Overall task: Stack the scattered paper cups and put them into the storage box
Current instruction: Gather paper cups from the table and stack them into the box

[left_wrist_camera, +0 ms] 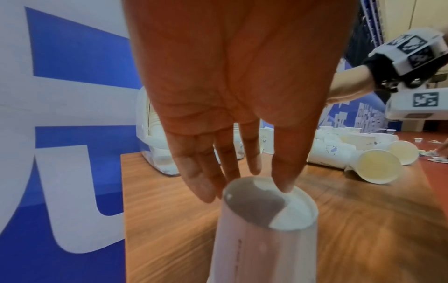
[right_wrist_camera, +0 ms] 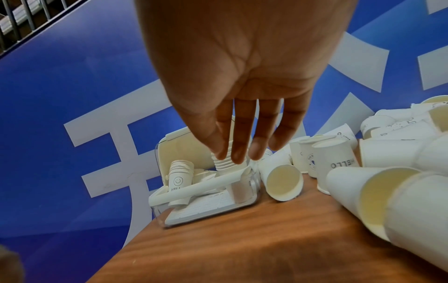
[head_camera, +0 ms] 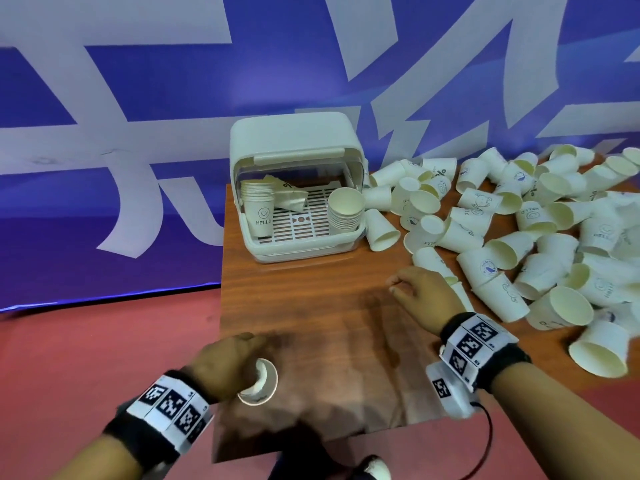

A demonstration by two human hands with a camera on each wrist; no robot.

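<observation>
My left hand (head_camera: 239, 358) pinches a white paper cup (head_camera: 259, 382) above the near left of the wooden table (head_camera: 311, 306). In the left wrist view the thumb tip sits in the recessed base of this cup (left_wrist_camera: 266, 239) and the fingers lie along its left side. My right hand (head_camera: 412, 289) hovers over the table at the near edge of the cup pile (head_camera: 519, 230), fingers relaxed and holding nothing. The cream storage box (head_camera: 304, 251) stands at the back with its lid raised. Inside are a HELLO stack (head_camera: 258, 209) on the left, a second stack (head_camera: 346, 213) on the right, and a flattened cup lying between them.
Several loose cups lie tipped and overlapping across the right half of the table, some right up to the box's right side (right_wrist_camera: 283, 183). A blue and white banner (head_camera: 138, 133) hangs behind the table. Red floor lies to the left and in front of it.
</observation>
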